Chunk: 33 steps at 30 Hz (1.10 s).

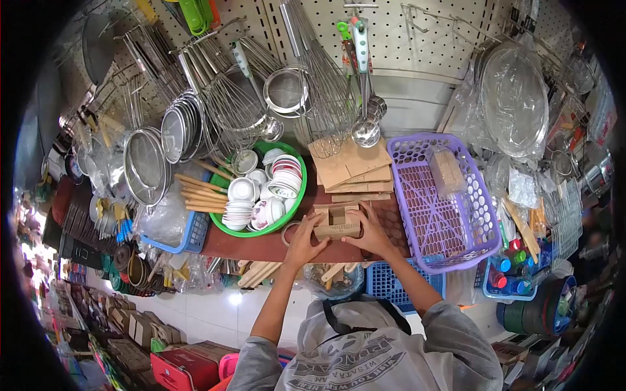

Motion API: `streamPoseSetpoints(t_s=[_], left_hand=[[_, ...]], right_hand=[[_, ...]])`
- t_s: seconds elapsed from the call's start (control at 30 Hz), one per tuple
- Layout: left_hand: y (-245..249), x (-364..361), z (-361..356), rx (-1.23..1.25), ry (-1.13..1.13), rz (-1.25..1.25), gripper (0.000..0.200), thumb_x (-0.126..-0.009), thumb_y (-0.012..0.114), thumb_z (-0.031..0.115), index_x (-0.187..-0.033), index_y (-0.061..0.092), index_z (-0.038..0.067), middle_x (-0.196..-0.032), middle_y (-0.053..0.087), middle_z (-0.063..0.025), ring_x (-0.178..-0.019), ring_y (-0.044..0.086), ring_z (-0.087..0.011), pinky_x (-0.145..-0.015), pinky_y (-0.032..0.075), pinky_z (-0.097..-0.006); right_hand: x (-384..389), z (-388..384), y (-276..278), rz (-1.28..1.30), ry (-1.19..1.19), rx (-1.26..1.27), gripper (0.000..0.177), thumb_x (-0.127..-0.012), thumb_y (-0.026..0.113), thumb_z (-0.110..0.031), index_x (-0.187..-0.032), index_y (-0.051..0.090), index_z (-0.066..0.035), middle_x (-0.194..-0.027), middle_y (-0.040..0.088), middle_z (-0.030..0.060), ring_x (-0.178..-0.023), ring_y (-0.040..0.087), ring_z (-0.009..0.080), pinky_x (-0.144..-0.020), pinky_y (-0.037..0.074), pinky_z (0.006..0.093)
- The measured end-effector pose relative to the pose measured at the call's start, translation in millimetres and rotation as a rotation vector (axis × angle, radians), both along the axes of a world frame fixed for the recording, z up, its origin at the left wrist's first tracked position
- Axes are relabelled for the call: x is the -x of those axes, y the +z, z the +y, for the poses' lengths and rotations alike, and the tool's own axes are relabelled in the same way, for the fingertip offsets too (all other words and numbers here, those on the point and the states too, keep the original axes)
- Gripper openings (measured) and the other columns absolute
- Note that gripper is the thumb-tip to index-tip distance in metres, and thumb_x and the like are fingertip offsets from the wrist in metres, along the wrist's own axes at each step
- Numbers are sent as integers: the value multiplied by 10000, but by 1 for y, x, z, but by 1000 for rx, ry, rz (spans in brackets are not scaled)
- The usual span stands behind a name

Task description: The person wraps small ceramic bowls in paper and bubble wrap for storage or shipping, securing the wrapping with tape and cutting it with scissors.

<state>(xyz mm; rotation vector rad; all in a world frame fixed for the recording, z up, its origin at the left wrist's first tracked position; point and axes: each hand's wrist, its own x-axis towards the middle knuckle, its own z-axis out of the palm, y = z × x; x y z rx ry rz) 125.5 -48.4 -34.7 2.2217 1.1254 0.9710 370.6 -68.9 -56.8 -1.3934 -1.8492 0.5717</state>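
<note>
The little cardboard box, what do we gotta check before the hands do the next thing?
1. Both hands on the box: ok, left hand and right hand on opposite sides.
2. Opening facing up: ok.
3. Nothing hidden inside: cannot tell, shadowy in there.
4. Space in the purple basket: ok, bare floor beside the wrapped block.
5. Space in the green basin: not ok, bowls are heaped up in it.
</note>
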Motion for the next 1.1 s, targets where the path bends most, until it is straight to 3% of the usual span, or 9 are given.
streamPoseSetpoints(t_s=[0.27,0.37,0.47,0.5,0.73,0.77,0.87,1.0,1.1], left_hand=[[36,14,-32,-176,224,-77,470,-841,714,83,-1289,574,55,-1167,612,-164,-1081,559,-351,-961,447,-446],[50,32,-37,-142,344,-148,311,-852,679,48,-1160,641,37,-1123,623,-150,-1074,565,-334,-946,449,-419],[62,53,-34,-160,419,-210,209,-861,653,20,-1070,662,21,-1068,634,-144,-1030,593,-310,-915,459,-387],[65,62,-32,-150,422,-234,206,-864,646,15,-1070,661,20,-1055,638,-143,-1015,600,-305,-910,461,-383],[61,104,12,-51,366,-289,275,-897,618,15,-1172,628,17,-1065,656,-160,-988,637,-306,-888,492,-373],[57,107,21,-29,344,-283,287,-900,619,20,-1186,621,21,-1071,656,-166,-989,637,-310,-884,495,-376],[38,118,43,90,254,-191,359,-914,624,47,-1268,567,38,-1096,655,-186,-950,652,-328,-834,512,-392],[32,124,57,218,158,-183,423,-922,628,57,-1331,523,76,-981,636,-161,-834,652,-285,-766,517,-362],[44,132,57,310,114,-204,447,-925,620,34,-1354,519,108,-880,579,-122,-809,636,-224,-734,504,-333]], right_hand=[[19,1,66,31,66,-239,382,-825,771,-239,-1163,654,-104,-1476,396,168,-1452,290,395,-1155,314,524],[47,9,83,229,190,-206,290,-861,725,-183,-1127,666,-83,-1367,522,146,-1370,426,357,-1097,393,469],[82,24,91,195,272,-208,285,-874,700,-158,-1139,656,-66,-1250,602,127,-1238,539,327,-1016,452,425],[96,33,91,176,289,-251,289,-880,681,-153,-1153,649,-64,-1177,635,130,-1148,574,329,-981,463,421],[167,78,70,-92,214,-183,439,-881,673,-177,-1299,572,-86,-1241,618,179,-1182,551,363,-1019,436,451],[170,86,61,-158,236,-141,575,-866,689,-253,-1387,500,-98,-1203,636,213,-1157,568,377,-1013,430,477],[179,91,78,-366,237,58,640,-849,683,-349,-1391,485,-75,-1112,674,226,-1077,610,419,-965,438,492],[180,107,67,-351,314,130,721,-825,694,-399,-1441,440,-125,-1099,683,243,-1048,629,412,-971,409,510],[178,111,60,-210,309,106,731,-810,731,-438,-1428,477,-143,-1228,648,220,-1151,598,390,-1008,393,501]])
